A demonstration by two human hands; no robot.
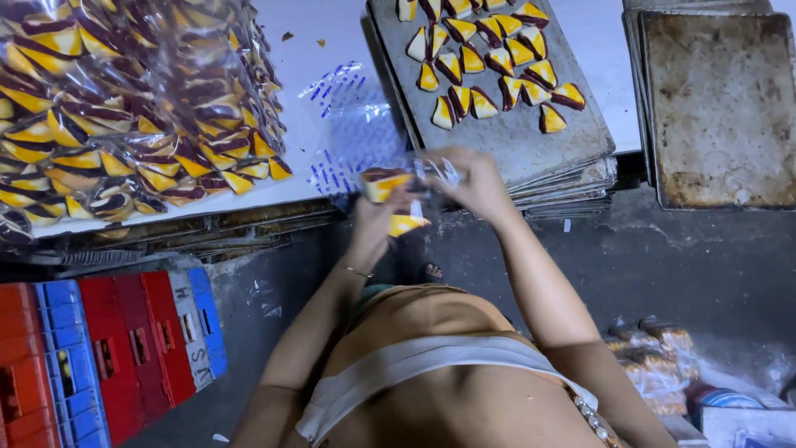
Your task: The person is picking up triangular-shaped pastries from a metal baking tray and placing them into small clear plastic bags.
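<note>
a big heap of bagged cake wedges [124, 108] lies at 10 o'clock; about 20 loose wedges [489, 58] wait on the tray [531, 141] at 12. left hand [377, 211] pinches 2 wedges [385, 187], right hand [477, 182] fingers grip a clear bag [435, 172] beside them.

Dim, bluish light; glare on the plastic bags [124, 108] at ten o'clock; both hands motion-blurred; floor shadowed.
</note>
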